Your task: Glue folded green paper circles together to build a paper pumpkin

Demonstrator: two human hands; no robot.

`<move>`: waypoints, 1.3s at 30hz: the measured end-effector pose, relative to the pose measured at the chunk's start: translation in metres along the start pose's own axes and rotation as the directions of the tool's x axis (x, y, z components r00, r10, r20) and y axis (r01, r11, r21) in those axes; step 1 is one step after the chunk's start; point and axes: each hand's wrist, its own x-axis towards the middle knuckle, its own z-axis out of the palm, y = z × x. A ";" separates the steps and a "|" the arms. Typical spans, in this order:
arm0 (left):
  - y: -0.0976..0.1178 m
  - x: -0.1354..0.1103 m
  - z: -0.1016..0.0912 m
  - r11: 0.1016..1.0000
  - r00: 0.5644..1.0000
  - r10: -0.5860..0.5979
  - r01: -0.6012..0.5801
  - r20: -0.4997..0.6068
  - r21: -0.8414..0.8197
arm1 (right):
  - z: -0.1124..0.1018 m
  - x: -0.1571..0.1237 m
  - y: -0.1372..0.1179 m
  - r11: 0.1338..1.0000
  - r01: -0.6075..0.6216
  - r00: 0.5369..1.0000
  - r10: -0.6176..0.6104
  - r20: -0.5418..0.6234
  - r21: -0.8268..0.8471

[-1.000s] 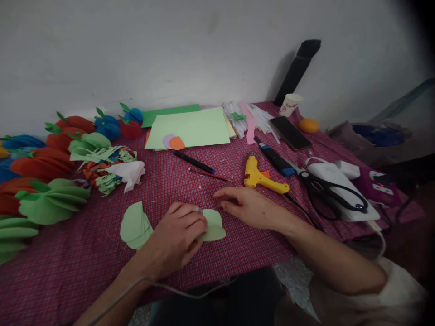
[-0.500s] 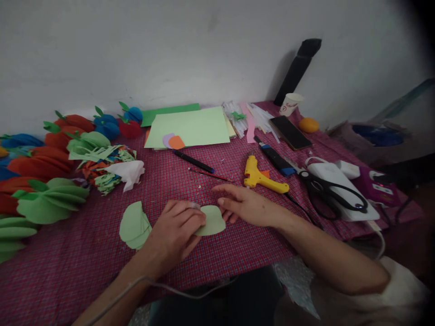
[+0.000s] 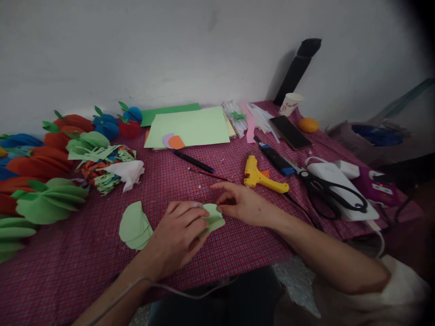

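A light green rounded paper cutout is between my hands just above the red checked cloth, bent along its middle with the upper part raised. My left hand grips its left side, fingers over the top; the thumb is mostly hidden. At its upper right edge, my right hand pinches the paper between thumb and a finger, while another finger stretches out to the left. Left of my left hand lies a loose stack of matching green cutouts.
Paper fruits and paper scraps crowd the left. Green sheets lie at the back, a black pen before them. A yellow glue gun, cutter, scissors and phone are on the right.
The cutout lay flat before; now it is bent and its upper part lifted. My right hand's thumb and finger have closed on its edge, and my left hand has shifted slightly right.
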 end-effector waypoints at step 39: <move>0.006 -0.007 0.018 0.977 0.997 -0.013 -0.003 0.076 0.212 | -0.006 -0.032 -0.002 0.628 0.421 0.849 -0.526 0.041 -0.655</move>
